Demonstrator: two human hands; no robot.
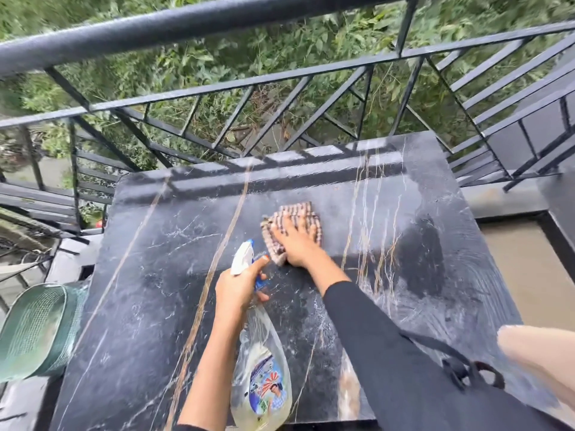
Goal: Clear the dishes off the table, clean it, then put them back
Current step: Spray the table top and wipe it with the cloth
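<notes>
Spray bottle sits closest to the lens, hanging tilted over the near edge of the table, with its white nozzle pointing up and away.

Left to right:
- Green mesh thing beside the table's left edge, off the top. Chair or basket, can't tell.
- Left hand has its fingers curled round the bottle neck under the nozzle head, with one finger stretched up by the trigger.
- Right hand lies flat, fingers spread, pressing a checked cloth onto the tabletop just past centre.
- The right part of the top shows smeared streaks round a darker patch. Looks like wet film, partly wiped.
- Blurred pale shape at the far right edge, can't identify.
- Black railing runs behind the table, foliage beyond it.

No dishes in view, so clearing looks done and this is the cleaning step.

Handling, my read:
- Bottle is thin clear plastic with little liquid left. That makes it light with a squashy body, so the neck is the right grip.
- Cloth is soft and limp. A flat palm works better than a pinch, or it will bunch up.
- Tabletop is a polished, dark, veined slab: rigid, and slick while wet. Dishes could skate on it, so dry it before setting them back.
</notes>
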